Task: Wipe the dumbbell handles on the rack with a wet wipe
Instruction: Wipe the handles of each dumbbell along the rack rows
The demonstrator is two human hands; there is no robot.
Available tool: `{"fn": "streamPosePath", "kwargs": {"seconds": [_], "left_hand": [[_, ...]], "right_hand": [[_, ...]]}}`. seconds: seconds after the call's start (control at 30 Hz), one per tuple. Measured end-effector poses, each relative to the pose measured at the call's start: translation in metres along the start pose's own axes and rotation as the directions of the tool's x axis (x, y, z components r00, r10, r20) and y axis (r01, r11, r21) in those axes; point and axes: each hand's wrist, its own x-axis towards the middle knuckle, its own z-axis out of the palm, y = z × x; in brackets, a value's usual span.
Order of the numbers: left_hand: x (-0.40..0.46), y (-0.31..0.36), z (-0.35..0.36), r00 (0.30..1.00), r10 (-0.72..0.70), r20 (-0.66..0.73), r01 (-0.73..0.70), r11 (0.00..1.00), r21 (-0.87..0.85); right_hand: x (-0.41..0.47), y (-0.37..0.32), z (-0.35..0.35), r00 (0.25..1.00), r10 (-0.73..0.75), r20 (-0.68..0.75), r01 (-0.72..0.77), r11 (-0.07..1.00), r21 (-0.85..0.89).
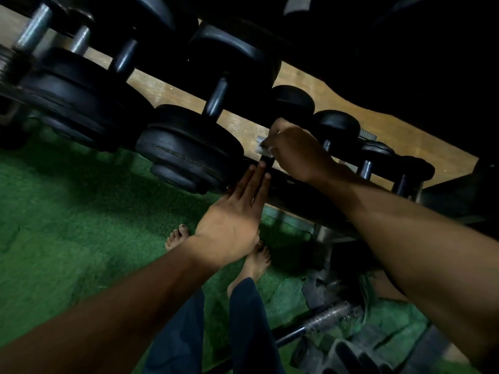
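Observation:
Black dumbbells lie in a row on a dark rack that crosses the view from upper left to right. My right hand grips a white wet wipe wrapped round the handle of a small dumbbell. Most of that handle is hidden under the hand. My left hand is flat, its straight fingers touching the near end of that dumbbell, beside a large dumbbell head. More handles show further along, one at the left and one at the right.
Green turf covers the floor under my bare feet. A threaded bar and dark plates lie on the floor at the lower right. A wooden board runs behind the rack.

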Motion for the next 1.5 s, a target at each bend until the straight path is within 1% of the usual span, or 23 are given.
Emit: {"fn": "streamPosePath", "kwargs": {"seconds": [0.03, 0.07, 0.1, 0.13, 0.2, 0.3, 0.53, 0.6, 0.63, 0.7, 0.77, 0.83, 0.9, 0.93, 0.97, 1.03, 1.07, 1.1, 1.13, 1.17, 1.3, 1.4, 1.5], "left_hand": [[0.0, 0.0, 0.0, 1.0, 0.001, 0.001, -0.001, 1.0, 0.0], [0.0, 0.001, 0.001, 1.0, 0.004, 0.001, -0.004, 1.0, 0.0], [0.001, 0.001, 0.001, 1.0, 0.005, 0.0, -0.005, 1.0, 0.0], [0.001, 0.001, 0.001, 1.0, 0.005, -0.001, -0.005, 1.0, -0.003], [0.001, -0.001, 0.003, 1.0, 0.007, -0.005, -0.008, 1.0, -0.019], [0.001, -0.003, 0.004, 0.999, 0.017, -0.027, -0.018, 0.999, -0.034], [0.001, -0.001, 0.008, 0.999, 0.012, -0.051, -0.013, 0.999, -0.034], [0.001, -0.002, 0.008, 0.999, 0.017, -0.046, -0.019, 0.999, -0.038], [0.001, -0.002, 0.007, 0.999, 0.02, -0.046, -0.022, 0.999, -0.041], [0.001, -0.003, 0.007, 0.998, 0.02, -0.06, -0.023, 0.999, -0.046], [0.0, -0.003, 0.007, 0.998, 0.018, -0.066, -0.022, 0.998, -0.055], [0.0, -0.002, 0.006, 0.999, 0.017, -0.05, -0.02, 0.999, -0.047], [0.001, -0.001, 0.003, 1.0, 0.012, -0.027, -0.013, 0.999, -0.034], [0.001, 0.0, 0.002, 1.0, 0.012, -0.026, -0.013, 0.999, -0.031], [0.001, 0.0, 0.002, 1.0, 0.015, -0.026, -0.015, 1.0, -0.025], [0.0, -0.001, 0.004, 1.0, 0.015, -0.027, -0.016, 1.0, -0.023], [0.0, -0.002, 0.005, 0.999, 0.018, -0.045, -0.02, 0.999, -0.029], [0.0, -0.002, 0.006, 0.998, 0.021, -0.064, -0.023, 0.999, -0.032], [0.0, -0.002, 0.007, 0.997, 0.024, -0.073, -0.027, 0.999, -0.03], [0.0, -0.002, 0.008, 0.997, 0.028, -0.075, -0.03, 0.999, -0.032], [0.0, -0.004, 0.009, 0.997, 0.033, -0.065, -0.036, 0.998, -0.058], [0.0, -0.003, 0.008, 0.998, 0.024, -0.055, -0.028, 0.998, -0.059], [0.0, -0.003, 0.008, 0.998, 0.023, -0.061, -0.025, 0.999, -0.029]], "right_hand": [[-0.001, 0.001, -0.001, 1.0, 0.018, -0.019, -0.018, 1.0, -0.007], [-0.003, 0.005, -0.001, 0.995, 0.033, -0.093, -0.036, 0.999, -0.029], [-0.004, 0.011, 0.0, 0.979, 0.117, -0.165, -0.119, 0.993, 0.001], [-0.004, 0.013, 0.001, 0.958, 0.154, -0.241, -0.153, 0.988, 0.022], [-0.003, 0.012, 0.008, 0.943, 0.165, -0.289, -0.148, 0.986, 0.08], [-0.002, 0.014, 0.014, 0.946, 0.17, -0.274, -0.157, 0.985, 0.069], [-0.001, 0.008, 0.009, 0.862, 0.4, -0.311, -0.33, 0.909, 0.253], [0.001, 0.005, 0.01, 0.824, 0.503, -0.262, -0.404, 0.845, 0.35], [0.002, 0.003, 0.009, 0.792, 0.577, -0.197, -0.468, 0.782, 0.411], [0.002, 0.003, 0.013, 0.735, 0.678, -0.017, -0.575, 0.636, 0.515], [-0.002, 0.003, 0.022, 0.702, 0.694, 0.159, -0.638, 0.514, 0.573], [-0.002, 0.006, 0.025, 0.674, 0.712, 0.197, -0.626, 0.408, 0.664], [0.003, 0.01, 0.025, 0.638, 0.75, 0.176, -0.559, 0.293, 0.776], [0.005, 0.012, 0.027, 0.63, 0.762, 0.149, -0.528, 0.28, 0.802], [0.004, 0.008, 0.026, 0.636, 0.765, 0.104, -0.524, 0.329, 0.786], [-0.001, -0.002, 0.028, 0.691, 0.722, 0.029, -0.555, 0.505, 0.661], [-0.006, -0.008, 0.03, 0.734, 0.678, 0.038, -0.552, 0.563, 0.615], [-0.011, -0.012, 0.031, 0.758, 0.647, 0.08, -0.556, 0.577, 0.598], [-0.014, -0.014, 0.032, 0.764, 0.632, 0.13, -0.566, 0.559, 0.605], [-0.015, -0.013, 0.031, 0.751, 0.634, 0.184, -0.586, 0.511, 0.629], [-0.011, -0.009, 0.013, 0.687, 0.648, 0.329, -0.567, 0.195, 0.801], [-0.01, -0.011, 0.009, 0.7, 0.612, 0.369, -0.542, 0.118, 0.832], [-0.01, -0.013, 0.01, 0.693, 0.595, 0.408, -0.501, -0.009, 0.865]]}}
